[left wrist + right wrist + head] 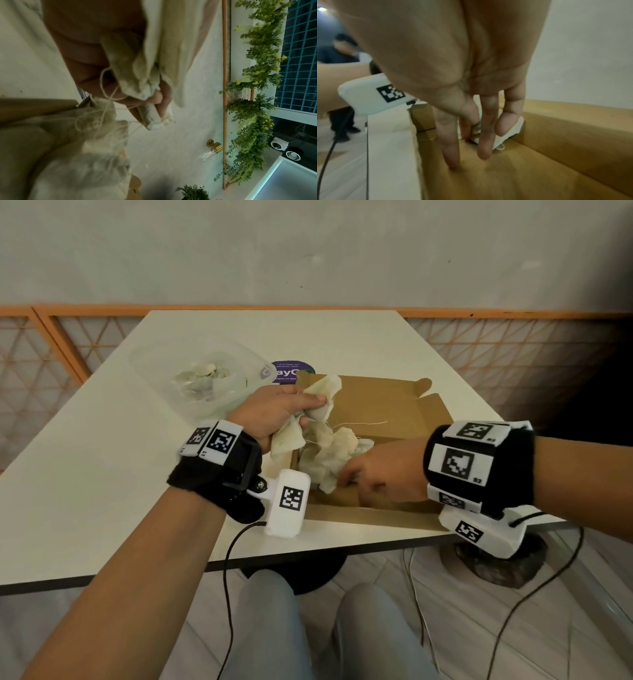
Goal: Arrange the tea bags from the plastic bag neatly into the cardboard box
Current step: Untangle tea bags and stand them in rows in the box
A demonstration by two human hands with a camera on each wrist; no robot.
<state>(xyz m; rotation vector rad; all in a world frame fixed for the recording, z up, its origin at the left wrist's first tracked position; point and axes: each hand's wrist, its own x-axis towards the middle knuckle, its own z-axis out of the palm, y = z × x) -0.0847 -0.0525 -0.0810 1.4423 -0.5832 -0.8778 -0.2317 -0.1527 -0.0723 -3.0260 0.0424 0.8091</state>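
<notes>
An open brown cardboard box (394,412) sits near the table's front edge. My left hand (274,412) hovers over its left rim and grips a bunch of off-white tea bags (323,395), (154,67) with loose strings hanging. A heap of tea bags (325,457) lies in the box's near left corner. My right hand (376,474) reaches into the box beside that heap; its fingers (452,148) are straight and touch the box floor (505,169), with tea bags (508,132) just behind them. A clear plastic bag (205,381) with a few tea bags lies behind my left hand.
A purple round sticker (293,371) lies on the white table (102,457) behind the box. The box's lid flaps (435,409) stand open at the far right. Cables (229,577) hang from both wrists over the front edge. An orange railing (68,337) runs behind.
</notes>
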